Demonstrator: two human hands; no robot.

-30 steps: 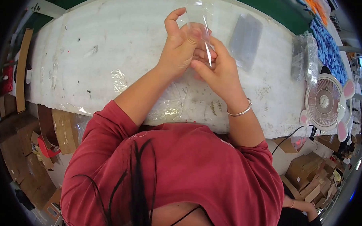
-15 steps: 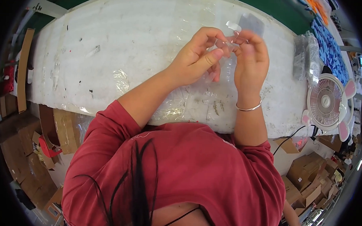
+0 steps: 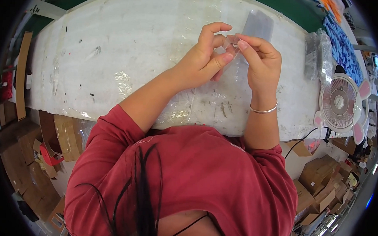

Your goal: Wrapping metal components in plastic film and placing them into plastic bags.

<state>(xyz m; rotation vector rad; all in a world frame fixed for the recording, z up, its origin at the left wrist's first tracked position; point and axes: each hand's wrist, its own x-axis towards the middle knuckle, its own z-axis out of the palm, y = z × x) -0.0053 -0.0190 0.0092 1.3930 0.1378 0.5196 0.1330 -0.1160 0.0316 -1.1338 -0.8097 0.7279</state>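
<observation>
A small clear plastic piece [image 3: 230, 45], perhaps a folded sheet or little box, is held between my hands over the table's far side. Its exact shape is hard to make out. My left hand [image 3: 208, 56] has the thumb and curled fingers around its left side, with the index finger raised. At its right edge, my right hand [image 3: 262, 62] pinches it between thumb and index finger. Just beyond my right hand lies a flat, bluish clear plastic stack or sheet [image 3: 259, 25] on the table.
The white, tape-patched table [image 3: 129, 45] is scuffed. To the right stand a wrapped clear plastic bundle [image 3: 320, 56], a pile of blue items [image 3: 344, 52] and a white fan with pink ears [image 3: 338, 102]. Cardboard boxes [image 3: 320, 176] crowd the floor on both sides.
My right hand's fingers have come down and closed in a pinch on the plastic piece. The shiny flap that stuck up beyond the fingers no longer shows there. My left index finger has lifted.
</observation>
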